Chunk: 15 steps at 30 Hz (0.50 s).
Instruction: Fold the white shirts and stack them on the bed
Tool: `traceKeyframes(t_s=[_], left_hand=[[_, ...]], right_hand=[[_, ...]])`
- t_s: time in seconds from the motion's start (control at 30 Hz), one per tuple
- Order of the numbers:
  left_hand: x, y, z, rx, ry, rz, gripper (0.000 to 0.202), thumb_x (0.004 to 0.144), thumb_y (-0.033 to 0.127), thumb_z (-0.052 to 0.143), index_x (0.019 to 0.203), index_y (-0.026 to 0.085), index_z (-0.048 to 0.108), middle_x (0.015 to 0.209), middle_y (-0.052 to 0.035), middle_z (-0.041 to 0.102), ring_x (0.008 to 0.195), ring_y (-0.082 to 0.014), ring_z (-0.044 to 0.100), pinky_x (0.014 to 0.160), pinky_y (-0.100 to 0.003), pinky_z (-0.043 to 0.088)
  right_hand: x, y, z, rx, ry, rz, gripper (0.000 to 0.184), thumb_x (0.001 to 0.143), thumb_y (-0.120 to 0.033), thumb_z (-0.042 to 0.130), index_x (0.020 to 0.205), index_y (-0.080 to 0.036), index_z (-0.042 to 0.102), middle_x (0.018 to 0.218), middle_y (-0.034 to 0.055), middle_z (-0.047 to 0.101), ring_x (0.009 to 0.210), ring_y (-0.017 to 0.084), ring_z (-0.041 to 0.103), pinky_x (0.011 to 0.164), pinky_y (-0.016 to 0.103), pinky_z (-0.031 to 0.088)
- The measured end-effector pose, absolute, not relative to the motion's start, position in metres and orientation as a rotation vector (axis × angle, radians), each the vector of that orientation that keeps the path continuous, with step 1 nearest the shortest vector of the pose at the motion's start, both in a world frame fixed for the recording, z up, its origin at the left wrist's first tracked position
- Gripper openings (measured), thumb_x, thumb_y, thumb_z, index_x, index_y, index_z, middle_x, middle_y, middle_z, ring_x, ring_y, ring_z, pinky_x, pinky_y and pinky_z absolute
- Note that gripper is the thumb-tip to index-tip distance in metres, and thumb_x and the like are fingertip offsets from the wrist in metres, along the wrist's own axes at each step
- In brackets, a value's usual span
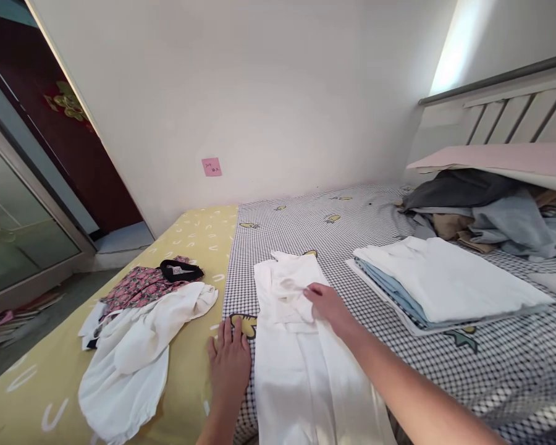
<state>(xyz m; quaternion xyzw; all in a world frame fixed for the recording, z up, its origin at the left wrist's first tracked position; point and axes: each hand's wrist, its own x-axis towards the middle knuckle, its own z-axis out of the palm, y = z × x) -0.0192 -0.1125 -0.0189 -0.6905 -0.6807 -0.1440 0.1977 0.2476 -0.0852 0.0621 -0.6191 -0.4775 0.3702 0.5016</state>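
Note:
A white garment (pixel 296 364) lies lengthwise before me in a long strip, its sides turned inward and its upper end pointing away. My right hand (pixel 323 301) pinches the cloth of that garment near its upper part, at the right side. Flat on the bedspread, just left of the garment, rests my left hand (pixel 231 355), its fingers spread and holding nothing. The lower end of the garment runs out of the picture at the bottom.
A stack of folded clothes (pixel 449 278), white on top with blue beneath, lies to the right. Loose clothes (pixel 139 327), floral and white, lie on the yellow sheet (pixel 189 371). More clothes (pixel 495 204) sit under a pink board (pixel 500 157) by the bed rail (pixel 495 80).

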Motion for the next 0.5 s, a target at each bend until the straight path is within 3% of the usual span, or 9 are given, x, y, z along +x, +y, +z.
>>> traceKeyframes(t_s=[0.13, 0.33, 0.5], left_hand=[[-0.017, -0.112, -0.02, -1.913, -1.928, -0.379, 0.051, 0.1, 0.022, 0.031, 0.148, 0.02, 0.05, 0.156, -0.0132, 0.05, 0.145, -0.0287, 0.048, 0.121, -0.058, 0.033], [-0.017, -0.111, -0.019, -1.914, -1.948, -0.407, 0.051, 0.101, 0.022, 0.029, 0.147, 0.021, 0.051, 0.155, -0.0127, 0.052, 0.144, -0.0291, 0.048, 0.121, -0.058, 0.033], [-0.017, -0.112, -0.018, -1.916, -1.946, -0.414, 0.052, 0.101, 0.022, 0.027, 0.149, 0.019, 0.049, 0.156, -0.0131, 0.051, 0.145, -0.0285, 0.048, 0.121, -0.057, 0.034]], right_hand=[[0.287, -0.075, 0.079, -1.28, -0.832, 0.973, 0.022, 0.075, -0.042, 0.07, 0.081, -0.022, 0.065, 0.072, 0.0006, 0.071, 0.071, 0.021, 0.067, 0.064, 0.031, 0.054], [0.346, -0.074, 0.098, -1.041, -0.431, 0.914, 0.004, 0.081, -0.02, 0.066, 0.081, -0.022, 0.062, 0.069, -0.002, 0.071, 0.066, 0.015, 0.068, 0.064, 0.024, 0.059], [0.374, -0.083, 0.096, -0.928, -0.275, 0.857, 0.012, 0.087, -0.011, 0.059, 0.084, -0.023, 0.061, 0.069, -0.0039, 0.072, 0.055, 0.013, 0.067, 0.053, 0.022, 0.058]])
